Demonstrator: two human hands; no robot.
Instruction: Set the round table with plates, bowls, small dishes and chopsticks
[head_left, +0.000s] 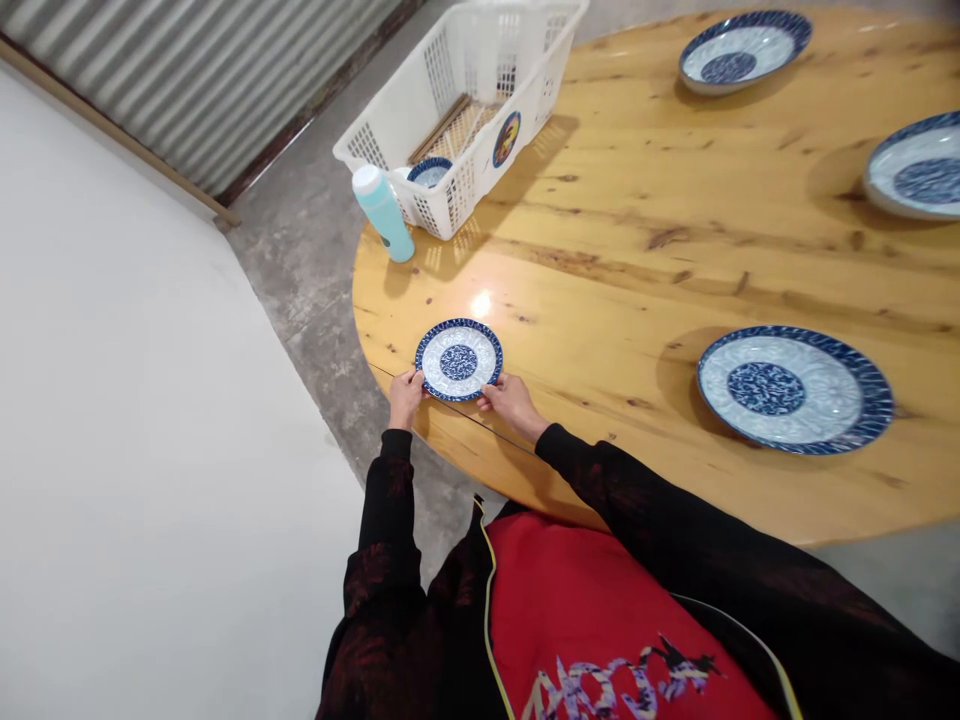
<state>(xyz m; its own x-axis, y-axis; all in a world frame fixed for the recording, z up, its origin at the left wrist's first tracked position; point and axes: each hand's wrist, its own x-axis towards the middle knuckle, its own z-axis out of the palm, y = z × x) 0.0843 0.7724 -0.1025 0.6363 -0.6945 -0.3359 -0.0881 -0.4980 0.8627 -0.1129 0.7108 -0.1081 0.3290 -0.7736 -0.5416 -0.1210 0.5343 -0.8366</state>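
your left hand (406, 399) and right hand (516, 402) clamp one small plate (458, 362) over the worktop (600, 290); three larger dishes (795, 390) lie at its one to three o'clock; one basket (538, 108) at twelve contains one patterned dish (430, 173).

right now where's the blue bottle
In the head view, the blue bottle stands upper left of centre on the table, beside the white basket's near end and beyond the plate in both hands.
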